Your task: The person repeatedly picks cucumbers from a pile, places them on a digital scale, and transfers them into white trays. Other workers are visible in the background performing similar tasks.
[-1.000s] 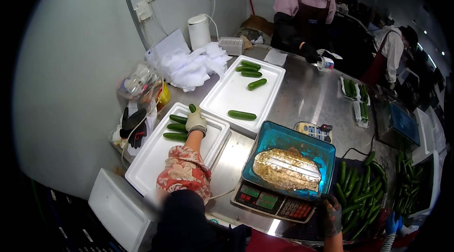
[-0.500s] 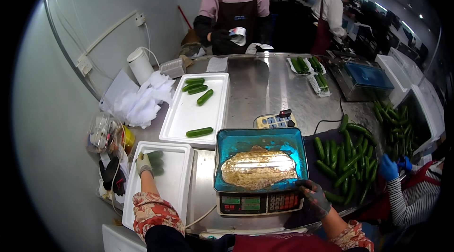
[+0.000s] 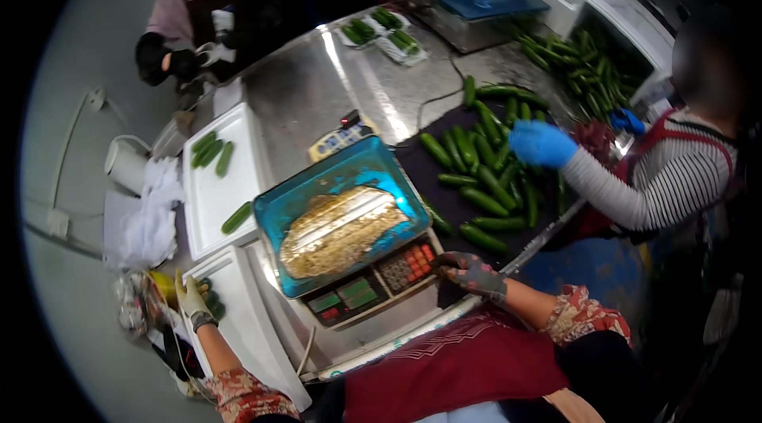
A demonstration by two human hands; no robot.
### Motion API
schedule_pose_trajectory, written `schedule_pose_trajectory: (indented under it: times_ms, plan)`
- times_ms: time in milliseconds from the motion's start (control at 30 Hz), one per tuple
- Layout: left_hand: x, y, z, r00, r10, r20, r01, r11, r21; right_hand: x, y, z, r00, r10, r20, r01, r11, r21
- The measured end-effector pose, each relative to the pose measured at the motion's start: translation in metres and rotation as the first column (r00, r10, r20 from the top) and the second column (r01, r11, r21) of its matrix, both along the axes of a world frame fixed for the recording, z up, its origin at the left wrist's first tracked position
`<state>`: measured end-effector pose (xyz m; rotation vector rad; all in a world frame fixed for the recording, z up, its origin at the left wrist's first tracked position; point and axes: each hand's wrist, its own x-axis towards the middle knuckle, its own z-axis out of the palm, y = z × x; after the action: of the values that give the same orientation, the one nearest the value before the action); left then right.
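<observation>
My left hand, in a pale glove, is at the near white tray. Its fingers look stretched out beside a few dark green cucumbers; blur hides any contact. My right hand, in a stained grey glove, is by the right front corner of the digital scale. Those fingers are extended toward its keypad side, holding nothing that shows. A blue pan tops the scale, with a worn golden-brown patch in it. Right of the scale, loose cucumbers are heaped on a dark cloth.
Another white tray with several cucumbers stands farther back. A co-worker's blue-gloved hand is over the heap. Packed cucumbers, a power strip and a wrapping machine lie beyond. Another person stands at the far left.
My view has turned right and tilted, so the table appears slanted. The co-worker's blue-gloved hand has reached over the cucumber heap. My hands stay by the near tray and the scale.
</observation>
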<state>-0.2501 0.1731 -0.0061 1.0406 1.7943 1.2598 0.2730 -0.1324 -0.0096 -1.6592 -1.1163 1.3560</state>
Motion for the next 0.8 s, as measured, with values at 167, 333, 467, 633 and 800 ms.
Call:
schedule_pose_trajectory:
  times_ms: [167, 333, 467, 633, 800]
  plan:
    - [0.133, -0.062, 0.055, 0.942, -0.331, -0.049, 0.334, 0.926, 0.174, 0.031, -0.032, -0.032, 0.976, -0.121, 0.183, 0.119, 0.993, 0.020]
    - [0.248, -0.143, 0.074, 0.699, -0.706, 0.112, 0.709, 0.705, 0.021, 0.071, -0.045, -0.039, 0.865, -0.412, 0.287, 0.384, 0.911, 0.149]
    - [0.300, -0.188, 0.047, 0.481, -0.796, 0.368, 0.868, 0.492, -0.070, 0.116, -0.020, -0.041, 0.492, -0.443, 0.749, 0.159, 0.892, 0.423]
    - [0.368, -0.228, 0.023, 0.275, -0.804, 0.528, 0.955, 0.293, -0.051, 0.119, -0.001, -0.037, 0.616, -0.327, 0.716, 0.251, 0.944, 0.215]
    - [0.446, -0.237, 0.057, 0.034, -0.636, -0.771, 0.998, 0.067, -0.012, 0.103, -0.034, -0.023, 0.879, -0.193, 0.437, 0.041, 0.942, 0.334]
